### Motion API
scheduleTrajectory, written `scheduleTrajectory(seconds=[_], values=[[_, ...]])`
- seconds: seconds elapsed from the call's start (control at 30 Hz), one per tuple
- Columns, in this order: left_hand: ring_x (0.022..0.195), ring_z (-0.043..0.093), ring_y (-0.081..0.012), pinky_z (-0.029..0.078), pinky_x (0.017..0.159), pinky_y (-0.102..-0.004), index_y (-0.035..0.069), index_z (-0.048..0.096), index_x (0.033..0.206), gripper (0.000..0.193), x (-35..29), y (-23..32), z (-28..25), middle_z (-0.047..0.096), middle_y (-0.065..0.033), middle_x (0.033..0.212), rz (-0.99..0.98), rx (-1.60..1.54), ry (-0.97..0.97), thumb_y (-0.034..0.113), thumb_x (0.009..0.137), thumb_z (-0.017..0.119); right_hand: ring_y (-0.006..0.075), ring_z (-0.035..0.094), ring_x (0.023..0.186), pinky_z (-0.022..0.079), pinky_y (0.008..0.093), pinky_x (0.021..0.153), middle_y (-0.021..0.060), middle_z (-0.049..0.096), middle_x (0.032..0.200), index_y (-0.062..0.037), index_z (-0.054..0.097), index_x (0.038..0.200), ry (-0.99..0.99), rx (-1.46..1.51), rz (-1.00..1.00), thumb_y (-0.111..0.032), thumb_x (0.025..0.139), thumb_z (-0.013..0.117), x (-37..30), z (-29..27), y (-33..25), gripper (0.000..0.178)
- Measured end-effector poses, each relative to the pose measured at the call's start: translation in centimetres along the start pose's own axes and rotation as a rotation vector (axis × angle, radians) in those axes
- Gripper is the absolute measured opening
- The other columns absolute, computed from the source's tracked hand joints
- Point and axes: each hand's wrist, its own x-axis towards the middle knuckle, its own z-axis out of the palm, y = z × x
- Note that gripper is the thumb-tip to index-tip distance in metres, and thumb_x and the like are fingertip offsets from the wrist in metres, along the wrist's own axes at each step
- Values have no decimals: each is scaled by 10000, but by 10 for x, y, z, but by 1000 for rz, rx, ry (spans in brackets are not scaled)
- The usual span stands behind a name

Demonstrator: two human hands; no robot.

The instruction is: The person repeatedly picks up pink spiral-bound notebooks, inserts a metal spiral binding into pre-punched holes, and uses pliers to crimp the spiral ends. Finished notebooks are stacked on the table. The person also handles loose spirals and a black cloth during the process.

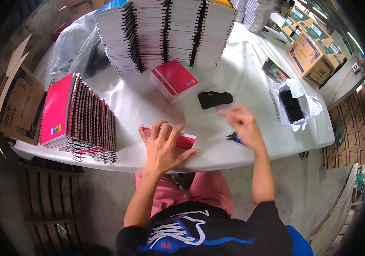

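Note:
My left hand (162,144) lies with spread, bent fingers over a small red-covered notebook (185,141) near the table's front edge, the thumb off its right side. The hand hides much of the cover. To the right, my right hand (241,124) is raised and smeared by motion, its fingertips pinched at a short dark binding coil (219,115). Beneath that hand, partly covered, lie blue-handled pliers (234,137). A flat black cloth-like piece (215,100) rests just beyond the coil. Behind the notebook sits a squared stack of small red-covered pads (174,80).
Red spiral notebooks (58,112) are piled at left beside an open carton (22,104). Tall stacks of bound books (169,34) stand at the back. On the right are black coils (291,104) in white wrapping, a loose coil (274,105) and a dark booklet (275,70).

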Motion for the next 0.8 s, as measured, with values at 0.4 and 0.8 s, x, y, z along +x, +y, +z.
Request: scheduleTrajectory(seconds=[0.4, 0.8], values=[[973, 490, -218, 260, 873, -575, 197, 605, 763, 335, 0, 3, 18, 519, 39, 869, -35, 60, 243, 418, 562, 757, 137, 565, 798, 464, 261, 716, 68, 608, 888, -55, 689, 992, -113, 264, -24, -25, 817, 652, -15, 47, -32, 182], [949, 487, -225, 280, 869, -501, 141, 585, 793, 557, -6, -5, 18, 511, -6, 851, -43, 1, 185, 601, 520, 740, 130, 546, 607, 458, 259, 587, 107, 589, 835, -30, 593, 1091, -289, 207, 8, -87, 879, 592, -14, 36, -59, 219]])
